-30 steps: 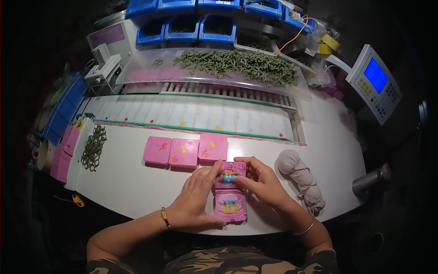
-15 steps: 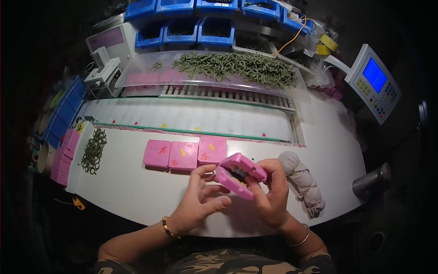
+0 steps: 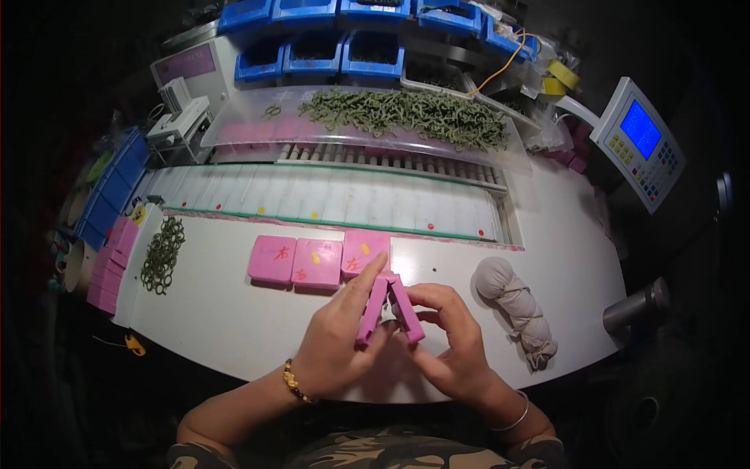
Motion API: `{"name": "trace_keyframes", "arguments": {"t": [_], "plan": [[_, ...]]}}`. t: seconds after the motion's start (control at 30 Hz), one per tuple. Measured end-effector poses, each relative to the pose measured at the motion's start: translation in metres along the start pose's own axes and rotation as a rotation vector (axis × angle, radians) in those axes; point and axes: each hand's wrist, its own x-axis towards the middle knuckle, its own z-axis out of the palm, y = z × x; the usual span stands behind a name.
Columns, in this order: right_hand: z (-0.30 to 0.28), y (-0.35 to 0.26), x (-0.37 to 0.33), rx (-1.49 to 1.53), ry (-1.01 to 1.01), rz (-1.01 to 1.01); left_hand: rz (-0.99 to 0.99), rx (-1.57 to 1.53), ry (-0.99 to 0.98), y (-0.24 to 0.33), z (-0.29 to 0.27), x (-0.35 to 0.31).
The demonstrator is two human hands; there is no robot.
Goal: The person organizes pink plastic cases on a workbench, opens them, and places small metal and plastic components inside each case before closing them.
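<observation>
A pink two-part rubber mould stands on edge between my hands, its halves spread like an upside-down V and joined at the far end. My left hand presses along the left half, forefinger stretched past the fold. My right hand grips the right half with its fingers curled at the outer side and the thumb low by the opening. A pale piece shows inside the gap; its shape is unclear. Three closed pink moulds with red and yellow marks lie in a row just beyond my left hand.
Right of my hands lies a tied whitish cloth bundle. Green ring-shaped pieces lie at the left, with more heaped on a clear sheet. A white belt crosses behind. Blue bins and a control panel stand beyond.
The mould has turned from slanting in my right hand to standing on edge. My left hand has moved in and closed on its left half. Dots on the belt have shifted left.
</observation>
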Motion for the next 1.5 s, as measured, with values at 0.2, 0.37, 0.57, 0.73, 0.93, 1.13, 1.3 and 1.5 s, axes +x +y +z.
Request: {"name": "trace_keyframes", "arguments": {"t": [0.2, 0.37, 0.57, 0.73, 0.93, 1.13, 1.3, 1.5], "plan": [[-0.028, 0.000, 0.000, 0.091, 0.016, 0.210, -0.022, -0.247, 0.036, -0.009, -0.020, -0.005], [-0.047, -0.003, 0.002, -0.004, -0.122, 0.006, -0.003, -0.309, -0.078, -0.009, -0.040, 0.000], [-0.053, -0.012, 0.003, -0.044, -0.169, -0.191, 0.217, -0.234, -0.025, -0.001, -0.049, -0.003], [-0.030, 0.025, -0.028, -0.267, -0.299, -0.122, 0.084, 0.048, -0.230, -0.036, -0.037, -0.024], [-0.023, 0.023, -0.020, -0.194, -0.233, -0.024, -0.012, 0.095, -0.205, -0.026, -0.040, -0.018], [-0.030, -0.003, -0.004, 0.072, -0.113, 0.273, -0.266, -0.410, -0.100, -0.016, -0.032, -0.013], [-0.036, 0.001, 0.001, 0.358, -0.048, 0.406, -0.507, -0.719, -0.127, -0.018, -0.033, -0.011], [-0.044, 0.007, 0.004, 0.548, 0.011, 0.484, -0.573, -0.845, -0.142, -0.018, -0.037, -0.012]]}}
